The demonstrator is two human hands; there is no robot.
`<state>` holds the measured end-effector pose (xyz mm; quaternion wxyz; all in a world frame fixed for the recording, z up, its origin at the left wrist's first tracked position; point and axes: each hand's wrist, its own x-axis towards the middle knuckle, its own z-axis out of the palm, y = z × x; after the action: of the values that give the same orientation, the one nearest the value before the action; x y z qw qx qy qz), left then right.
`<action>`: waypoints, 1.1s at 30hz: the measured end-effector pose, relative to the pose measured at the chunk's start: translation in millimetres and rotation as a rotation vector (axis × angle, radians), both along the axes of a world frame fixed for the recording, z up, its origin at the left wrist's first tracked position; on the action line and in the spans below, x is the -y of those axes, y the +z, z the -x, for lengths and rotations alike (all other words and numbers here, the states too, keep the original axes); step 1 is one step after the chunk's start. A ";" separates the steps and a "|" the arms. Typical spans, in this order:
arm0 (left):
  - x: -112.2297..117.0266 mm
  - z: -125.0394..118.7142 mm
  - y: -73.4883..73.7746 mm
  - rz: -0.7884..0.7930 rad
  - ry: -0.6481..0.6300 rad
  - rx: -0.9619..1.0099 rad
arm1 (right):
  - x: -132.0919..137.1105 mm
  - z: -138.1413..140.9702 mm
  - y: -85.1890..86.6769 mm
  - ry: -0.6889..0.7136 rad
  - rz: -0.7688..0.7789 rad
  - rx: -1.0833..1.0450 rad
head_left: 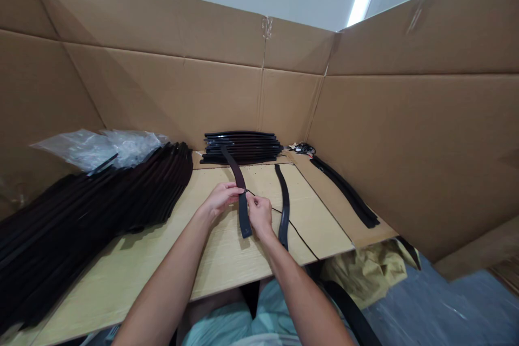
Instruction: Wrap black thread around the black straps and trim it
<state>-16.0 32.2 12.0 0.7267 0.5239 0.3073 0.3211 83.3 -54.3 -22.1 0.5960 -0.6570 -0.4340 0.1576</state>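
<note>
A long flat black strip (244, 213) runs toward me over the table between my hands. My left hand (223, 197) is closed, its thumb and fingers pinching the strip's left edge near the middle. Close on the strip's other side, my right hand (260, 212) is closed in a pinch on a thin black cord (300, 234). This cord meets the strip at my fingertips and trails right to the table's front edge. How cord and strip join is hidden by my fingers. A second black strip (284, 200) lies just right of my right hand, under the cord.
Many black strips lie in a big pile (101, 216) at left, beside clear plastic wrapping (105, 146). A stack of strips (243, 148) sits at the back, near a small tangle of cords (302, 148). More strips (344, 192) lie at right. Tall cardboard walls (162, 86) enclose the table (227, 270).
</note>
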 end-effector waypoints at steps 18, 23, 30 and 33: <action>-1.7 0.4 -3.8 -0.022 0.011 -0.004 | 0.0 -0.4 -1.4 0.037 0.003 -0.039; -1.5 0.0 -4.2 -0.030 0.001 0.000 | 0.6 -0.1 -1.5 0.021 -0.013 -0.046; -0.9 -1.5 -4.8 -0.025 0.004 0.002 | 1.0 0.0 -2.5 0.010 -0.021 -0.047; -1.0 -1.2 -4.6 -0.024 0.012 0.004 | 2.1 0.0 -2.3 0.015 -0.018 -0.050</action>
<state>-14.8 33.2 7.4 0.7191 0.5300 0.3051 0.3299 83.3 -56.4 -24.3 0.6111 -0.6443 -0.4253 0.1744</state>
